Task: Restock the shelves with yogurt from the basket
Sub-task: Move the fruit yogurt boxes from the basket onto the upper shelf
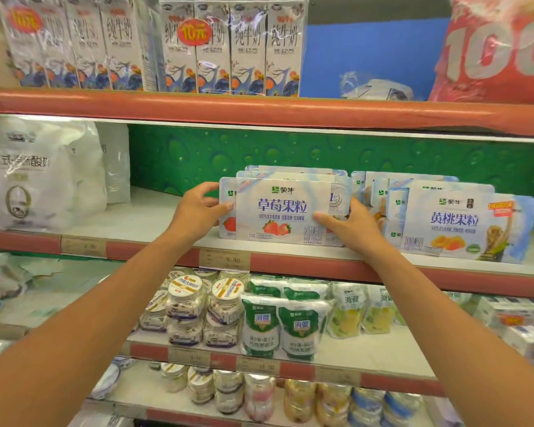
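Note:
A white strawberry yogurt multipack stands upright at the front of the middle shelf. My left hand grips its left end and my right hand grips its lower right corner. More strawberry packs stand in a row right behind it. To the right, a row of yellow peach yogurt packs stands on the same shelf. The basket is out of view.
White bagged yogurt fills the shelf's left end, with bare shelf between it and my left hand. Milk cartons line the shelf above. Yogurt jars and green pouches sit on the shelf below, small bottles lower still.

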`<state>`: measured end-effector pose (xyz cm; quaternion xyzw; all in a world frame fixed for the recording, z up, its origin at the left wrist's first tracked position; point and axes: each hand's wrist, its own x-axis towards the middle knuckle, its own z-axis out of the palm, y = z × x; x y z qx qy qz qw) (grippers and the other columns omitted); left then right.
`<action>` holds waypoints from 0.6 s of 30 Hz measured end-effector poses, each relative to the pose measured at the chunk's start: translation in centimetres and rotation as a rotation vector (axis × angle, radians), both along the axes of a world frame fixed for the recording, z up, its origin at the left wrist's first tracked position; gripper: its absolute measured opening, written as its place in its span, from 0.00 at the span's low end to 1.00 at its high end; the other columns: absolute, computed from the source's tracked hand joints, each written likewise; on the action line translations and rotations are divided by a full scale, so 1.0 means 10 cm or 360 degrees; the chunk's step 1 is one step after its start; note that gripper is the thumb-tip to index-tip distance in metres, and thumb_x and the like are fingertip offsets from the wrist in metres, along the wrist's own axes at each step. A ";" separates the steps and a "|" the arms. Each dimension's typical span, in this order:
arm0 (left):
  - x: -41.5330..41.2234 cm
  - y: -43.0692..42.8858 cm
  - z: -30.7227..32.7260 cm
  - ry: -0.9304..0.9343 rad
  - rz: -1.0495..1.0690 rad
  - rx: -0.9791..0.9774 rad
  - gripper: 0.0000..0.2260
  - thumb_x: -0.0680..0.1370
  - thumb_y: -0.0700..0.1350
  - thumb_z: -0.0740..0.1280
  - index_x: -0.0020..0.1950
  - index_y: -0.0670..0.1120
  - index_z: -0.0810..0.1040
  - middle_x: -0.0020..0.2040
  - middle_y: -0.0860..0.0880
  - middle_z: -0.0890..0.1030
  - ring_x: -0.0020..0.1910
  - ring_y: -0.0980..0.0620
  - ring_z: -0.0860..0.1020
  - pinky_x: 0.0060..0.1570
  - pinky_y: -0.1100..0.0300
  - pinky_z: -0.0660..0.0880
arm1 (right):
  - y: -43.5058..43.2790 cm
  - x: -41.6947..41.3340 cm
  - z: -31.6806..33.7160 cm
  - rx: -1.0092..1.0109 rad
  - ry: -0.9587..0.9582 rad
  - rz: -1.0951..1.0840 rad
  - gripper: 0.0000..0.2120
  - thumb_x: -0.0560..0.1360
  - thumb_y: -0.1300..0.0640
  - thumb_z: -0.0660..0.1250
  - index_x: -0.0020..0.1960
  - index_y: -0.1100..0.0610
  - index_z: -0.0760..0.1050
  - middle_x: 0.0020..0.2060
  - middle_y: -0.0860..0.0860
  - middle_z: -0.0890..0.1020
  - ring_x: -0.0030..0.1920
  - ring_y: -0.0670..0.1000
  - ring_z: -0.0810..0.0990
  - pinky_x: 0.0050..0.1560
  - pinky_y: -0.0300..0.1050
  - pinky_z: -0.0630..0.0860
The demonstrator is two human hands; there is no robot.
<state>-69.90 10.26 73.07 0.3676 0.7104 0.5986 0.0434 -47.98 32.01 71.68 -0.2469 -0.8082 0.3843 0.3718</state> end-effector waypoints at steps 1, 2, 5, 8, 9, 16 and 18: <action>0.00 0.00 0.00 0.0001 0.0006 -0.0007 0.18 0.78 0.43 0.73 0.67 0.50 0.75 0.49 0.51 0.85 0.47 0.54 0.85 0.41 0.56 0.83 | 0.01 0.00 -0.01 -0.0007 -0.0005 -0.0013 0.22 0.70 0.46 0.77 0.61 0.47 0.75 0.52 0.45 0.85 0.51 0.47 0.84 0.53 0.55 0.83; -0.01 0.00 0.00 -0.0001 0.0011 -0.0019 0.18 0.78 0.44 0.73 0.67 0.50 0.75 0.51 0.50 0.85 0.48 0.53 0.85 0.42 0.55 0.84 | 0.01 0.00 -0.01 -0.0013 -0.0012 -0.0026 0.24 0.69 0.43 0.77 0.61 0.46 0.75 0.52 0.44 0.85 0.51 0.47 0.84 0.54 0.56 0.82; 0.00 -0.01 -0.01 -0.0013 0.0008 -0.0031 0.17 0.78 0.44 0.73 0.66 0.49 0.76 0.54 0.47 0.85 0.50 0.51 0.85 0.46 0.50 0.84 | 0.03 0.02 -0.04 -0.0005 -0.0033 -0.0059 0.29 0.64 0.36 0.77 0.61 0.44 0.73 0.52 0.43 0.84 0.52 0.47 0.84 0.54 0.56 0.82; 0.03 -0.04 -0.02 -0.0005 -0.0014 -0.0039 0.15 0.79 0.44 0.72 0.65 0.50 0.76 0.57 0.47 0.85 0.51 0.50 0.85 0.48 0.48 0.84 | -0.08 0.04 0.00 0.0041 -0.0074 -0.0139 0.27 0.67 0.37 0.76 0.60 0.46 0.72 0.53 0.42 0.83 0.53 0.48 0.82 0.55 0.55 0.80; 0.04 -0.06 -0.01 0.0005 -0.0024 -0.0047 0.14 0.79 0.44 0.72 0.63 0.51 0.75 0.58 0.46 0.85 0.52 0.49 0.85 0.49 0.46 0.84 | -0.11 0.06 0.01 0.0051 -0.0098 -0.0170 0.25 0.69 0.40 0.76 0.60 0.47 0.71 0.53 0.43 0.81 0.53 0.49 0.81 0.54 0.53 0.79; 0.13 -0.29 -0.04 0.0198 0.0015 -0.0230 0.15 0.79 0.51 0.71 0.65 0.55 0.75 0.60 0.54 0.82 0.58 0.51 0.81 0.58 0.44 0.80 | -0.36 0.24 0.00 0.0166 -0.0218 -0.0290 0.31 0.72 0.45 0.75 0.69 0.52 0.67 0.64 0.48 0.78 0.62 0.53 0.76 0.62 0.54 0.75; 0.21 -0.43 -0.09 0.0349 0.0083 -0.0378 0.20 0.79 0.55 0.68 0.70 0.54 0.72 0.60 0.57 0.79 0.57 0.52 0.79 0.60 0.48 0.77 | -0.50 0.33 -0.03 0.0261 -0.0325 -0.0319 0.31 0.70 0.40 0.73 0.67 0.52 0.69 0.63 0.49 0.78 0.62 0.55 0.76 0.63 0.57 0.76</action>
